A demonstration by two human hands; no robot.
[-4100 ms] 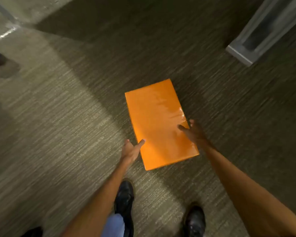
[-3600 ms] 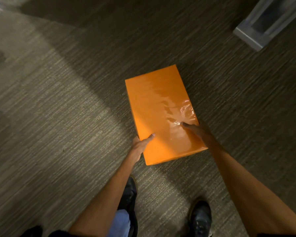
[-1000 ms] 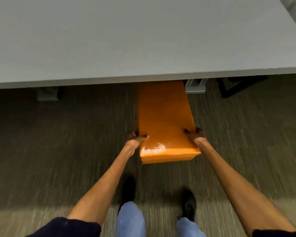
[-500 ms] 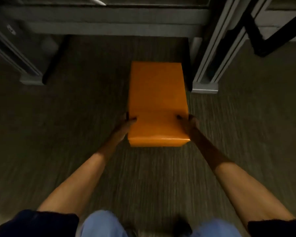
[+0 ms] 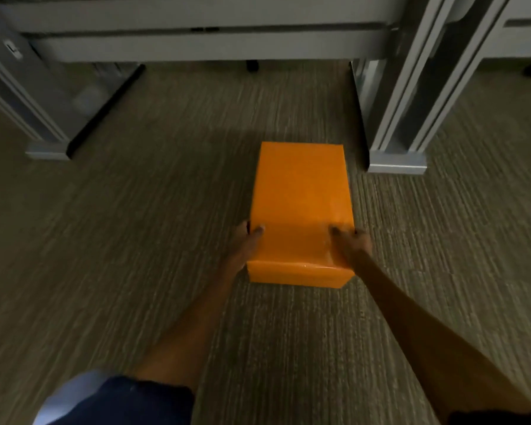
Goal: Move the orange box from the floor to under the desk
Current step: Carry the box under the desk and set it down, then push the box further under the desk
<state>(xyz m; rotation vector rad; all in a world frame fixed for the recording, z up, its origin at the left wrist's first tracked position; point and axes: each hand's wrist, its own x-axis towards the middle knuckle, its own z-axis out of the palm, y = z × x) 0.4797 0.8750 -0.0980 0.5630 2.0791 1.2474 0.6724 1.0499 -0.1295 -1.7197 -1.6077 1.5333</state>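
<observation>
The orange box (image 5: 301, 194) is a glossy rectangular package lying flat on the carpet, its long side pointing away from me, in the shaded space between two grey desk legs. My left hand (image 5: 246, 243) grips its near left edge, thumb on top. My right hand (image 5: 351, 243) grips its near right edge the same way. The box's bottom looks to be resting on the floor. The desk top is out of view above.
A grey desk leg with a flat foot (image 5: 396, 165) stands just right of the box's far end. Another grey leg (image 5: 48, 148) stands at the left. A low grey panel (image 5: 196, 44) runs across the back. Striped carpet (image 5: 135, 240) covers the floor.
Since the earliest frames I lifted the box from the open floor and carried it beneath the desk. In the last half second it has come down lower onto the carpet, both hands still holding.
</observation>
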